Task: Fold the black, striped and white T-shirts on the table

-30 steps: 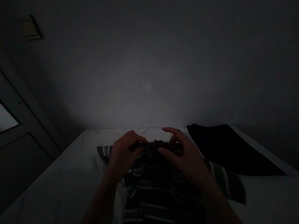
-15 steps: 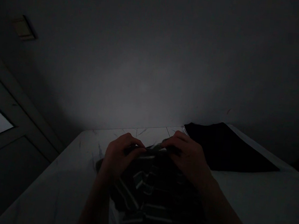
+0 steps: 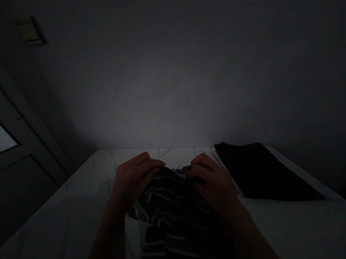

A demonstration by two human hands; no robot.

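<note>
A dark cloth garment with pale stripes [image 3: 176,212] hangs between my hands and runs down out of the bottom of the view. My left hand [image 3: 133,179] pinches its top edge on the left, thumb underneath and fingers over. On the right, my right hand [image 3: 212,181] grips the same edge with curled fingers. The edge sags slightly between the two hands. The picture is dark, so the kind of garment cannot be made out, and its lower part is lost in shadow.
A flat black cloth [image 3: 264,172] lies on the white marble-patterned surface [image 3: 75,201] at the right. Behind stands a grey wall [image 3: 165,83] with a small switch plate [image 3: 31,31]. A door with a glass pane [image 3: 7,149] is at the left.
My left hand has shifted a little left and the hands are slightly farther apart. The striped cloth's top edge is stretched flatter, and the loose piece left of my left hand no longer shows.
</note>
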